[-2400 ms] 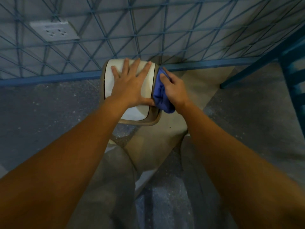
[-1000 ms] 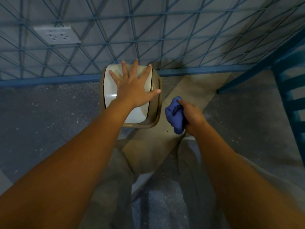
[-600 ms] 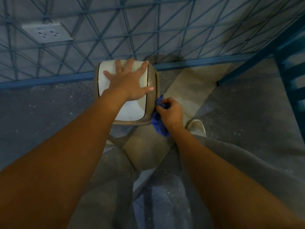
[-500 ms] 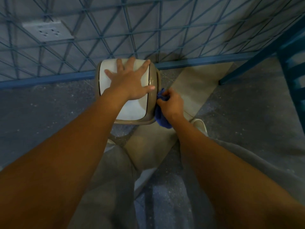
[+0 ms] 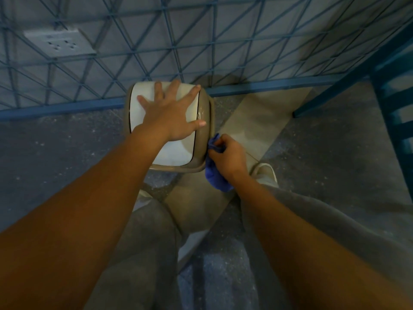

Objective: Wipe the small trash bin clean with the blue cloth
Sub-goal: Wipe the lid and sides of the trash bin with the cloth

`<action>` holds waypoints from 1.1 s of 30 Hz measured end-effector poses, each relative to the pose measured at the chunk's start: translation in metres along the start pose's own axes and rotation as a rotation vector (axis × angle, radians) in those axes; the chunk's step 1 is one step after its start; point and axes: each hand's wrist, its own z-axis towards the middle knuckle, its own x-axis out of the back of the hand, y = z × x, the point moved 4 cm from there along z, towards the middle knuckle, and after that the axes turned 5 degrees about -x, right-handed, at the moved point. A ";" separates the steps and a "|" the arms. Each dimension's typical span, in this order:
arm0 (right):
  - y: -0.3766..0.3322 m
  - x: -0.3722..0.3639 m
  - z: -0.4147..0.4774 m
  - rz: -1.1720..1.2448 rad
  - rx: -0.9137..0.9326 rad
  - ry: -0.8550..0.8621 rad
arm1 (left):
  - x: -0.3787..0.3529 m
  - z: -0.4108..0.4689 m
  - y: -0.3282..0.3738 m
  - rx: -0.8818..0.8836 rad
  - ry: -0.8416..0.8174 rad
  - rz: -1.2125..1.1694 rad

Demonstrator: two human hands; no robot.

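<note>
Head view, looking down. The small trash bin point(image 5: 202, 139) stands on the floor point(image 5: 55, 157) close to the wall's blue skirting point(image 5: 257, 89), with a blue triangular lattice point(image 5: 201, 41) and a wall socket point(image 5: 60, 43) above it. The bin has a tan body and a white lid point(image 5: 176, 153).

Your left hand point(image 5: 172, 117) lies flat on the lid — fingers point(image 5: 158, 90) spread and extended, gripping nothing, the thumb reaching the tan rim on the bin's right side. Fine pale scratches or smears show on that rim just above the thumb.

Your right hand point(image 5: 228, 157) is at the bin's near right corner, its fingers closed around the blue cloth point(image 5: 214, 177). The bunched cloth touches the bin's right side wall; one end sticks out above the knuckles and the larger part hangs below the wrist.

A pale tan strip point(image 5: 263, 121) of flooring runs diagonally under the bin and between your legs, which are clad in grey trousers point(image 5: 312, 211). A light shoe point(image 5: 266, 173) rests just right of the cloth hand — its toe points toward the wall. A blue frame point(image 5: 393, 108) with horizontal slats stands at the right edge, well apart from the bin.
</note>
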 end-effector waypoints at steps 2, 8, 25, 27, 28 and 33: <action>-0.007 0.002 0.008 -0.011 0.001 0.026 | 0.000 -0.001 0.000 -0.009 0.009 -0.002; -0.037 0.019 0.052 -0.118 0.045 0.044 | 0.000 -0.002 0.003 -0.051 -0.001 0.024; 0.025 0.009 -0.004 0.432 -0.127 0.147 | -0.022 -0.022 0.019 0.176 0.404 -0.224; 0.027 0.002 -0.007 0.317 -0.083 0.156 | -0.028 -0.021 0.018 0.204 0.385 -0.238; 0.030 -0.001 -0.006 0.268 -0.083 0.171 | -0.030 -0.020 0.018 0.202 0.381 -0.238; 0.021 0.006 0.013 0.150 -0.055 0.232 | -0.026 -0.017 0.017 0.211 0.371 -0.236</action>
